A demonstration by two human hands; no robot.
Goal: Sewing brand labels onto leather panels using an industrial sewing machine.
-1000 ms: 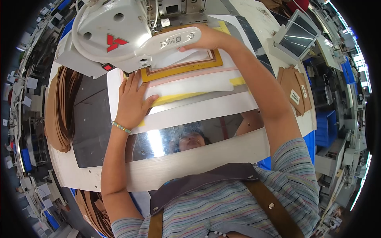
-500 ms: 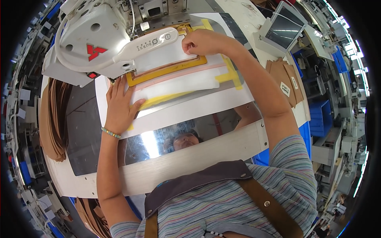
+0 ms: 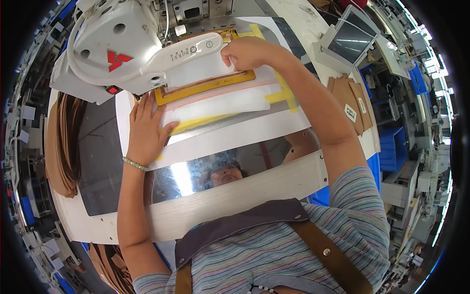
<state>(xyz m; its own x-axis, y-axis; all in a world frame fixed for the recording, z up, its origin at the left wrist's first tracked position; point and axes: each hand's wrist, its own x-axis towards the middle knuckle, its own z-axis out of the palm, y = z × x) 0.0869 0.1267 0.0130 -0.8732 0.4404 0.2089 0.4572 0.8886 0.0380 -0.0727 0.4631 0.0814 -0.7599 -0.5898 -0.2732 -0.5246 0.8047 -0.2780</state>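
Observation:
My left hand (image 3: 147,128) lies flat with its fingers spread, at the left end of a yellow rectangular frame (image 3: 208,88). Its palm rests on a white sheet (image 3: 196,146) bearing strips of yellow tape (image 3: 282,95). Over the frame's right part, my right hand (image 3: 247,53) is closed with curled fingers, close to the white material (image 3: 198,70) inside the frame. A small pale bit shows at its fingertips; I cannot make out what it is. A white sewing machine head (image 3: 115,49) stands over the frame's left side, its long white lamp (image 3: 191,51) reaching above the material.
Brown cut pieces (image 3: 66,147) hang in a stack at the table's left. At the right are flat brown pieces with white labels (image 3: 346,103), a tilted screen (image 3: 351,35) and a blue bin (image 3: 393,147). A shiny metal plate (image 3: 264,159) lies along the near edge.
My right hand has shifted slightly left, and its fingertips now show a pale bit. My left hand stays flat in place. The whole view has moved a little.

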